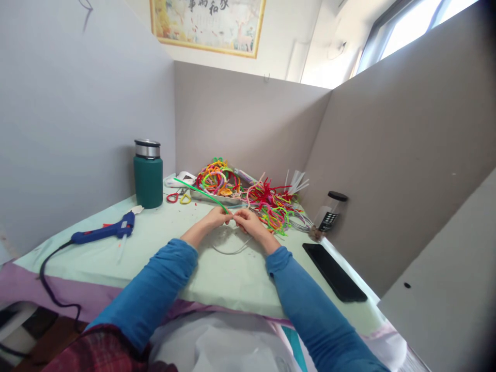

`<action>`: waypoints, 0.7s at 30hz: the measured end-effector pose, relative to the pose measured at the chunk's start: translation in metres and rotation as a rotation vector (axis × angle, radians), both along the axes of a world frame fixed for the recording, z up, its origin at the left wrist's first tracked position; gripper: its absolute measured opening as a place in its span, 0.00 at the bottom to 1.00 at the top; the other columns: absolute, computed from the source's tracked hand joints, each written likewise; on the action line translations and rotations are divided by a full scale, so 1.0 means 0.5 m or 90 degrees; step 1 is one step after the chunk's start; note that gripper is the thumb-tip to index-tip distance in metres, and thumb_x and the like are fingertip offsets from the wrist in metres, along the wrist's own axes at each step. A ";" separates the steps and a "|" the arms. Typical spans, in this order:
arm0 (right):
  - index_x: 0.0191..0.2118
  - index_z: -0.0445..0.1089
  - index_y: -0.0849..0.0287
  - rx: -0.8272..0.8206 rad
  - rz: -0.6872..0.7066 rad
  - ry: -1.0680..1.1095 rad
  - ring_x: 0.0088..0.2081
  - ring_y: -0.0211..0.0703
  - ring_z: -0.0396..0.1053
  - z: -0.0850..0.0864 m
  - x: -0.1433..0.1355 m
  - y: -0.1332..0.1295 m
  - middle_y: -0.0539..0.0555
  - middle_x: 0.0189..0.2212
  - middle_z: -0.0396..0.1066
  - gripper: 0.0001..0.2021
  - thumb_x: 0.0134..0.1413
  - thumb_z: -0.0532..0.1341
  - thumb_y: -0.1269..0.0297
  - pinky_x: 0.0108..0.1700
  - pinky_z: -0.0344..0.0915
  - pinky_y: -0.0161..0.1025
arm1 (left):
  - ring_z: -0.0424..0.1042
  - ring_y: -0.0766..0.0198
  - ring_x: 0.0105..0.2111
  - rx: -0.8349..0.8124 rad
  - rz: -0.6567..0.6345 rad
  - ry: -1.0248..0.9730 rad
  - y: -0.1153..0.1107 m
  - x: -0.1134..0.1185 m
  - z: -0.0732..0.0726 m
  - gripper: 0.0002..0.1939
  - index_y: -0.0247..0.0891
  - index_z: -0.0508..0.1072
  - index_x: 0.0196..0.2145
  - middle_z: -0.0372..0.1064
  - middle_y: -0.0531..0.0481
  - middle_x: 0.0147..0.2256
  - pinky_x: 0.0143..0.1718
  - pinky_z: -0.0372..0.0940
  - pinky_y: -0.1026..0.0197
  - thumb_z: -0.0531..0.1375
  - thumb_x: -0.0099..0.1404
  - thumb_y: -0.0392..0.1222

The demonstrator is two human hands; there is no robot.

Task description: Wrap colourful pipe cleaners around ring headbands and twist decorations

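Observation:
A long fuzzy green pipe cleaner (201, 195) slants up and left from the fingertips of my left hand (217, 218), which pinches it near its lower end. My right hand (249, 222) is closed in a pinch right beside the left fingertips; what lies between its fingers is too small to make out. Below both hands a thin grey curved wire (231, 253) arcs over the tabletop. Its ends pass toward the hands, and I cannot tell whether either one touches it.
Behind my hands, colourful pipe-cleaner loops (219, 178) fill a tray (197, 196), beside loose pipe cleaners (271, 199). Scissors (185, 198) lie nearby. At left are a green bottle (148, 181) and a blue glue gun (104, 231); at right, a phone (333, 271) and a clear bottle (329, 214).

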State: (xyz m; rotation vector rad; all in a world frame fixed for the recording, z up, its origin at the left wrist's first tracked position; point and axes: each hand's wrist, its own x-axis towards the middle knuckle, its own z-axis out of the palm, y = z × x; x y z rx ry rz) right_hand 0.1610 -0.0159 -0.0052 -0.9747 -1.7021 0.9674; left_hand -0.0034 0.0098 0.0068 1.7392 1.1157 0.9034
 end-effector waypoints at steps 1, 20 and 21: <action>0.32 0.66 0.58 -0.007 -0.001 0.001 0.15 0.28 0.52 0.001 -0.001 -0.002 0.44 0.19 0.62 0.12 0.49 0.61 0.55 0.17 0.48 0.29 | 0.48 0.74 0.14 0.000 0.004 0.002 0.000 -0.001 -0.001 0.13 0.34 0.70 0.25 0.58 0.56 0.17 0.15 0.41 0.66 0.64 0.51 0.48; 0.28 0.61 0.58 -0.034 0.000 0.025 0.14 0.29 0.51 0.010 -0.008 -0.013 0.42 0.16 0.57 0.14 0.51 0.59 0.52 0.15 0.47 0.29 | 0.45 0.75 0.13 -0.110 -0.002 -0.074 -0.013 0.003 0.015 0.15 0.37 0.63 0.22 0.51 0.58 0.16 0.16 0.36 0.66 0.63 0.53 0.48; 0.28 0.61 0.57 -0.034 0.002 0.028 0.14 0.29 0.51 0.010 -0.008 -0.013 0.42 0.16 0.56 0.14 0.51 0.59 0.52 0.15 0.46 0.29 | 0.45 0.75 0.13 -0.116 -0.004 -0.080 -0.015 0.003 0.017 0.15 0.37 0.62 0.23 0.51 0.59 0.16 0.16 0.36 0.66 0.63 0.53 0.48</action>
